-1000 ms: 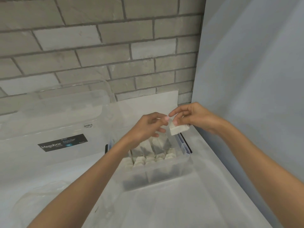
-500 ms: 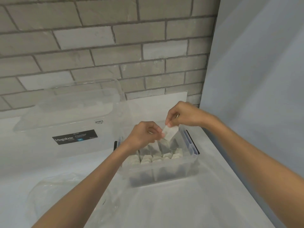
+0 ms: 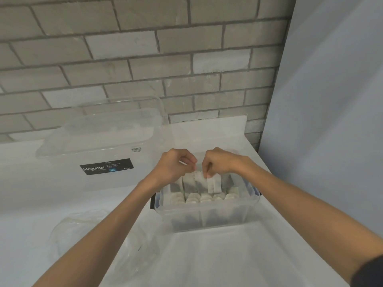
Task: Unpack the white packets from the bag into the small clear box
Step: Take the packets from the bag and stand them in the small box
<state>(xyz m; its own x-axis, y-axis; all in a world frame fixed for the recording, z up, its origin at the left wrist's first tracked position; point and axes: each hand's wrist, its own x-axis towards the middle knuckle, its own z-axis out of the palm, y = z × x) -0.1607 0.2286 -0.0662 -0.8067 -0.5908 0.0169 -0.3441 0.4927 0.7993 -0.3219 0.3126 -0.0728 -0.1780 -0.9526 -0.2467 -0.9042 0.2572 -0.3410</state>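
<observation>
In the middle of the frame, the right hand (image 3: 219,162) pinches the top edge of a flat, rectangular white packet (image 3: 213,184). The packet stands upright inside the small clear box (image 3: 207,216), a glossy plastic tub. The left hand (image 3: 176,165) curls just beside it; whether it grips anything cannot be told. A crinkled clear bag (image 3: 83,230) lies at lower left on the smooth white bench (image 3: 228,255).

Packets (image 3: 205,197) in small box (image 3: 207,221), bag (image 3: 87,235) — perhaps — front-left

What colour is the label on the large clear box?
Black rectangular label, white lettering; head view.
</observation>
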